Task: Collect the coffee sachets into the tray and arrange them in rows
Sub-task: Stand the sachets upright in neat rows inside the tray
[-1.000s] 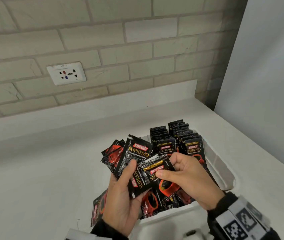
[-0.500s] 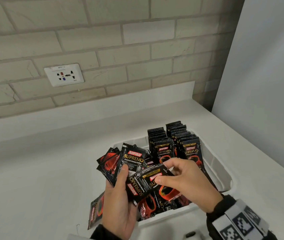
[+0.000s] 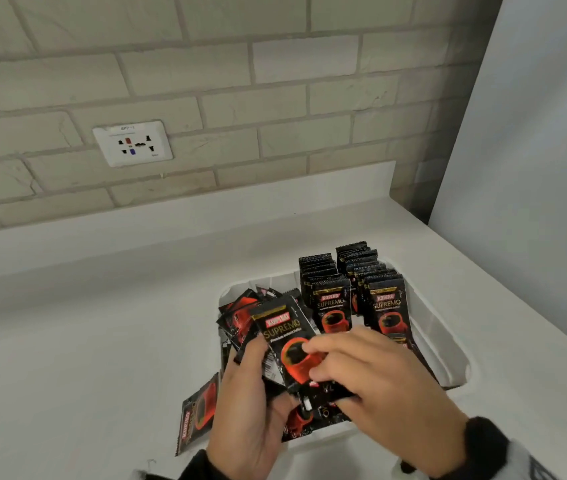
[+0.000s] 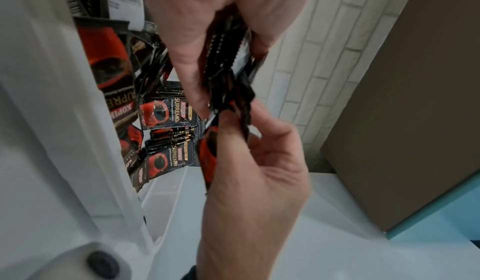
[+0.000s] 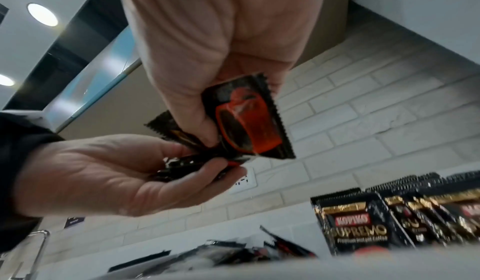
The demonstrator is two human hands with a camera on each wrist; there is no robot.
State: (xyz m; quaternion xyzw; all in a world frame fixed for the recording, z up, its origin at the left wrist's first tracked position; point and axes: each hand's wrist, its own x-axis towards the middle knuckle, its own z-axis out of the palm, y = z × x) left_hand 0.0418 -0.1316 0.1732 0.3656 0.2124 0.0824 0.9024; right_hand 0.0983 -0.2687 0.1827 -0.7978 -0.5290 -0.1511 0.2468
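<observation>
Since a moment ago the right hand (image 3: 375,386) has laid its sachet (image 3: 292,348) upright onto the bundle (image 3: 240,323) gripped by the left hand (image 3: 251,410), both pinching it, likely squaring it before standing it in the tray (image 3: 448,355).

Head view: looks forward and down over the counter at the tray (image 3: 448,344), low centre. Left wrist view: close, along the hand into the tray (image 4: 166,198). Right wrist view: close, low, upward. All share the held sachets (image 3: 289,344).
</observation>
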